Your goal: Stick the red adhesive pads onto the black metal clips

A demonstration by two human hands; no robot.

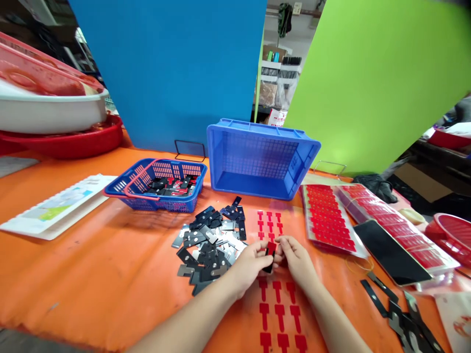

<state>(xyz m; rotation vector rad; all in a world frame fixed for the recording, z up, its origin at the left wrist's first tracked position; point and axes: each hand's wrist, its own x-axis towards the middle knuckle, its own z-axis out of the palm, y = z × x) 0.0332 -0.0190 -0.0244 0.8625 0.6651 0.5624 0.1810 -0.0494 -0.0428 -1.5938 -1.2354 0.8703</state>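
Observation:
Between the fingers of my left hand [250,264] is a small black metal plate [269,264] with a red T-shaped sticker [271,247] at its upper part. My right hand [294,257] is closed, its thumb and fingertips pinched together at the plate's right edge; what they pinch, if anything, I cannot make out. Under and around both hands, rows of red T-shaped stickers [279,312] lie on the orange table. Just left of my left hand spreads a pile of black and silver metal plates [209,245].
A blue basket [172,203] with pink handles holds plates. Behind stands a blue crate [253,184] tipped on its side. To the right are red sticker sheets [327,215], a black phone [392,250] and more metal plates [399,314]. A notebook [59,206] lies left.

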